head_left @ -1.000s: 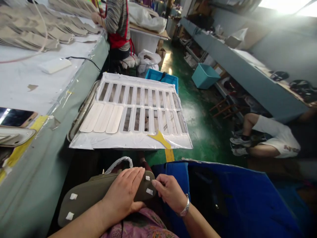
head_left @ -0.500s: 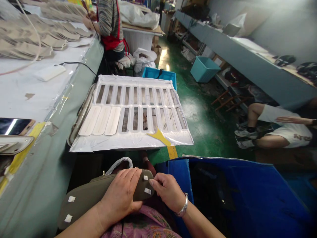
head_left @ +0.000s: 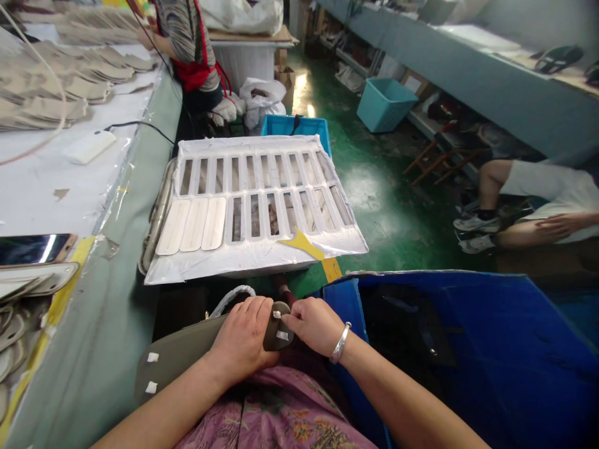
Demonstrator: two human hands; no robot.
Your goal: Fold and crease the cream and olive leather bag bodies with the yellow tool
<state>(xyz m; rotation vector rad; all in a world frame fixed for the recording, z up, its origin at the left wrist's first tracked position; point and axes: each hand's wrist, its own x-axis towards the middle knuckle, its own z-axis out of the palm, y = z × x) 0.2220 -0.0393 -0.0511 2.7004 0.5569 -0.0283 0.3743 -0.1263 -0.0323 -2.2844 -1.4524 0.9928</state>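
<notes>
An olive-grey handbag lies on its side across my lap, its flat base facing me. Small white tabs stick out near the corners of that base. My left hand is wrapped over the base near its right end and grips it. At that end, my right hand has its fingers curled, and the thumb pinches at the upper white tab. The lower tab shows just below, untouched. A wrapped handle rises behind the bag, partly hidden.
Ahead stands a white slotted rack with three pale strips and a yellow piece. A workbench with a phone runs along the left. At right is a large blue bin. Two other people sit farther off.
My view has shifted, and the bag sits slightly higher and more level in it. My right thumb has moved from the base's right edge onto the upper white tab. The left hand keeps its grip.
</notes>
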